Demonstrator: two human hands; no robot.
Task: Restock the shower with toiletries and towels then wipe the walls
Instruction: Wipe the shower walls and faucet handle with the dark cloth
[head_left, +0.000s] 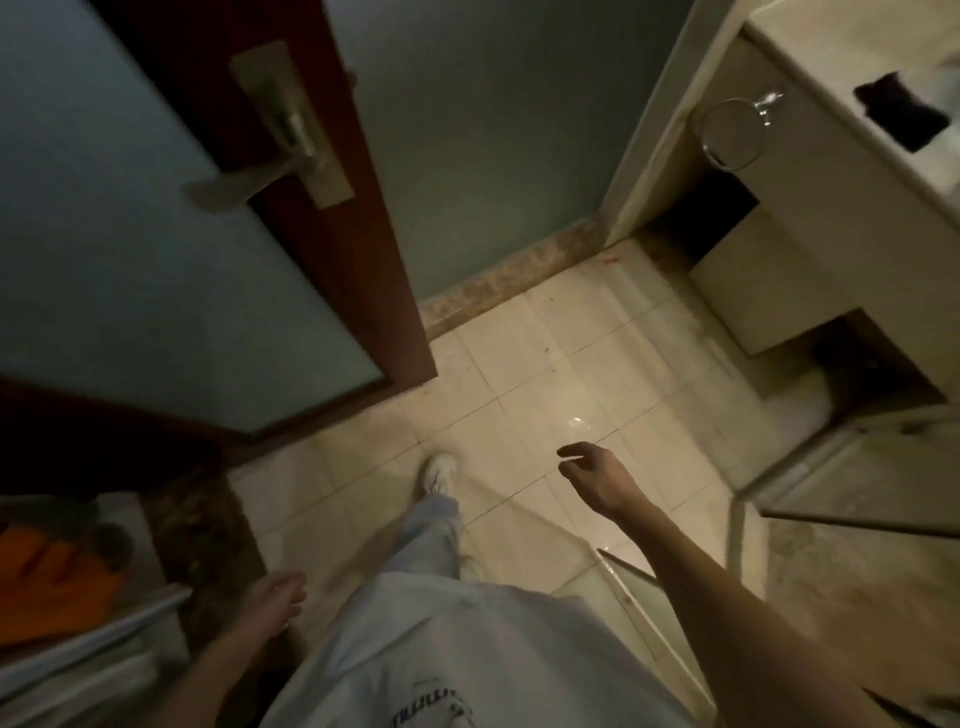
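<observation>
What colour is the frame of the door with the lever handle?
Dark reddish-brown; the door frame shows best in the head view.

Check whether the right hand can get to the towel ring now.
Probably, with a step forward: the right hand is open and empty, and only floor tiles lie between it and the towel ring.

the right hand reaches forward on an outstretched bare arm, its fingers loosely curled and holding nothing. the left hand hangs low beside the hip, relaxed, empty.
</observation>
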